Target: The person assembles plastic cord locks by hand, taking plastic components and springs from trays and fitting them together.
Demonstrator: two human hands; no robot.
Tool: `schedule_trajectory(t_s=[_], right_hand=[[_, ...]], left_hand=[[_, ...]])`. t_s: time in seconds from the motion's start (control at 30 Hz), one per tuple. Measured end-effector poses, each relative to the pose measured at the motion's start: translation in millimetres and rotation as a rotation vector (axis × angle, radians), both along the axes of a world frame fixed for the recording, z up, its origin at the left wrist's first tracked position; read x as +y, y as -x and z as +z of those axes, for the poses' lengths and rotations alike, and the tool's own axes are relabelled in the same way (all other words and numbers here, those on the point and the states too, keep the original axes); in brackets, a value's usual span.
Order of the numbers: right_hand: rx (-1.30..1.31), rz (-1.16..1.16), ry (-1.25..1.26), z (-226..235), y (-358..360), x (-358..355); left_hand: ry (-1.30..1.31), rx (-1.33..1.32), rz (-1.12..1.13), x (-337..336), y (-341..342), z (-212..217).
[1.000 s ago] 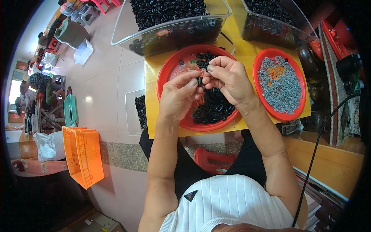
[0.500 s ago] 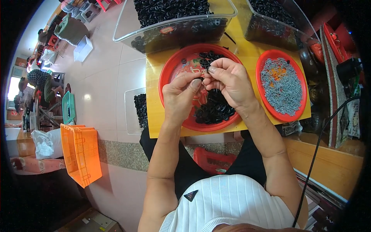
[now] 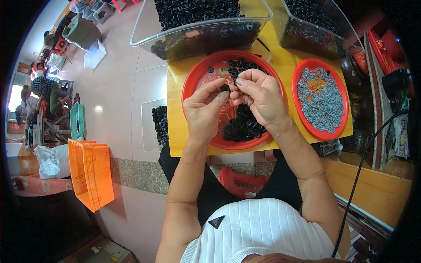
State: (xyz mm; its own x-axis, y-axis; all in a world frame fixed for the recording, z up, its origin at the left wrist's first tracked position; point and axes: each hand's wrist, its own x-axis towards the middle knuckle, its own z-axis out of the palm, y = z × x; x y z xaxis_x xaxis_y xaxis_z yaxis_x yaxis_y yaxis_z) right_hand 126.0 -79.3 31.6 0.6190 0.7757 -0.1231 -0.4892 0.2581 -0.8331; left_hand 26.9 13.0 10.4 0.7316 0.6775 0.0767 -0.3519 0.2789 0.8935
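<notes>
Both my hands are raised over a round red tray point(image 3: 189, 81) that holds small black plastic parts point(image 3: 244, 125). My left hand point(image 3: 205, 103) pinches a small black part point(image 3: 225, 88) between thumb and forefinger. Close beside it, my right hand point(image 3: 262, 94) is closed in a pinch as well; a bit of something dark shows at its fingertips, too small to name. To the right, an oval red tray point(image 3: 346, 118) carries a heap of small grey screw-like pieces point(image 3: 322, 103), with some orange showing through.
Two clear bins point(image 3: 197, 31) point(image 3: 326, 41) full of black parts stand at the table's far side. Another clear container point(image 3: 148, 127) with black parts is left of the yellow table point(image 3: 175, 144). An orange crate point(image 3: 94, 175) is farther left; a black cable point(image 3: 357, 175) runs along the right.
My left fingers have parted slightly from the right ones, and the black part between them shows more. The whole view has shifted a little. The trays hold much the same.
</notes>
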Motion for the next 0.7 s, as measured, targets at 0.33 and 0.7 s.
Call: schedule_trajectory(t_s=[0.33, 0.7], right_hand=[[-0.204, -0.047, 0.057, 2.7, -0.6, -2.2], [-0.337, -0.056, 0.211, 13.8, 6.3, -3.3]], left_hand=[[0.352, -0.103, -0.217, 14.0, 5.3, 2.7], [0.326, -0.051, -0.233, 11.2, 5.9, 7.4]])
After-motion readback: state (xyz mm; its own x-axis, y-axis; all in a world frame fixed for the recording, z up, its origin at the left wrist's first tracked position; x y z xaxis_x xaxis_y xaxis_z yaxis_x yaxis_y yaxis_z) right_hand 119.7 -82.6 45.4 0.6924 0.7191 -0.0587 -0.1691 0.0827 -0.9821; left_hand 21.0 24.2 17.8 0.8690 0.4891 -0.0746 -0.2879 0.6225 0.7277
